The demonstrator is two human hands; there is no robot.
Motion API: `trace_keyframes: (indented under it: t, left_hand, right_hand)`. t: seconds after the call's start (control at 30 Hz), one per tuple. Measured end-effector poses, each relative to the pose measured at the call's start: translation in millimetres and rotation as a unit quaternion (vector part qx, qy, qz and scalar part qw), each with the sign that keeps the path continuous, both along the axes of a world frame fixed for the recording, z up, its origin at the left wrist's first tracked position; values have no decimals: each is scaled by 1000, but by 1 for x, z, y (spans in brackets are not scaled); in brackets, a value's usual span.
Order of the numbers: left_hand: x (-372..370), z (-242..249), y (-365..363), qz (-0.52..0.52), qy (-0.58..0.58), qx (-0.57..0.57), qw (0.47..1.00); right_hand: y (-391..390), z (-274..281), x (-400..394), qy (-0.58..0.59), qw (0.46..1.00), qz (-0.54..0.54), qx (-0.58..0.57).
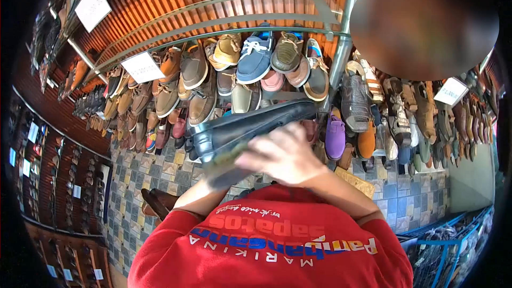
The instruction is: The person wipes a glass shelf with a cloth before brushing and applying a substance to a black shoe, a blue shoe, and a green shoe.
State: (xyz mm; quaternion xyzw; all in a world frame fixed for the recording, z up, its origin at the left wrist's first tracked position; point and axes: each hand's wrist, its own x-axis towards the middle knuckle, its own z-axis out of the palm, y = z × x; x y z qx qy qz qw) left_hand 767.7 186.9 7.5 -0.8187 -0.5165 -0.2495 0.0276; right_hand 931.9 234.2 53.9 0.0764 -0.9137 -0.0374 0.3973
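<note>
A black leather shoe (242, 128) is held up in front of the red shirt, its toe pointing to the upper right. My left forearm (202, 196) reaches up to the heel end of the shoe; the left hand itself is hidden behind the shoe and a blurred item. Smeared by motion, my right hand (282, 154) lies along the near side of the shoe with its fingers bent toward the heel. Under those fingertips is a blurred brownish-green item (229, 166), perhaps a cloth; its kind cannot be made out.
Ahead stands a shoe rack (266, 31) with several rows, including a blue boat shoe (254, 60) and a purple clog (335, 134). A metal post (344, 42) divides it. Brown shoes (159, 201) lie on the tiled floor (130, 202). A blue-framed rack (453, 248) stands lower right.
</note>
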Motion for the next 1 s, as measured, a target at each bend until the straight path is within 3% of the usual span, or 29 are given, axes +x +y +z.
trace_keyframes:
  t: [0.07, 0.13, 0.17, 0.2, 0.27, 0.3, 0.37, 0.4, 0.43, 0.5, 0.53, 0.57, 0.6, 0.67, 0.73, 0.8, 0.83, 0.87, 0.9, 0.93, 1.0]
  left_hand:
    - [-2, -20, 1, 4, -23, 23, 999]
    - [-5, -16, -2, 61, -11, 40, 997]
    - [-4, -7, -7, 113, 14, 38, 993]
    - [-4, -4, -9, 136, 16, 28, 990]
    - [0, 1, -11, 145, 26, 3, 989]
    - [3, 3, -11, 141, 31, -15, 989]
    - [7, 8, -12, 141, 39, -45, 988]
    - [7, 13, -12, 142, 44, -59, 987]
    - [6, 19, -14, 145, 52, -75, 985]
    - [2, 33, -18, 140, 17, -100, 985]
    - [-4, 9, -15, 120, -142, -92, 978]
    - [-4, 3, -14, 83, -296, -71, 949]
    - [-5, -2, -13, 110, -218, -82, 966]
    - [2, 11, -14, 174, -4, -108, 979]
    - [3, -3, -13, 159, -21, -98, 982]
    - [-1, -24, -15, 153, -39, -86, 984]
    - [-5, -31, -16, 150, -48, -78, 984]
    - [-8, -34, -16, 148, -58, -67, 985]
    - [-13, -7, 0, 69, -83, -26, 994]
    - [-9, -13, -13, 157, -131, -69, 977]
    - [-6, -12, -13, 73, -273, -151, 947]
  right_hand:
    - [20, 2, 0, -134, 957, -37, -255]
    - [56, -26, 19, 31, 982, -94, -163]
    - [76, -50, 30, 107, 953, -202, -198]
    - [101, -83, 41, 118, 941, -245, -201]
    - [68, -69, 25, 52, 949, -164, -262]
    - [37, -43, 5, -15, 957, -61, -282]
    - [-9, -16, -26, 40, 996, 49, -65]
    - [-17, -4, -26, 33, 995, 71, -66]
    - [-1, -4, -28, -80, 975, 28, -204]
    - [42, -35, -12, -21, 967, -61, -247]
    - [74, -67, 0, 59, 957, -157, -237]
    - [79, -61, 4, 82, 945, -179, -261]
    - [73, -62, 6, 78, 943, -188, -265]
    - [33, -44, -17, 24, 974, -86, -208]
    - [-13, -19, -45, 21, 978, 123, -167]
    - [-15, -2, -43, 51, 987, 141, -61]
    - [10, -22, -44, -59, 963, 147, -220]
    - [34, -44, -34, -6, 954, 102, -281]
    - [53, -63, -20, 55, 974, -117, -188]
    - [78, -95, -14, 71, 948, -123, -286]
    - [53, -70, -16, 66, 960, -77, -263]
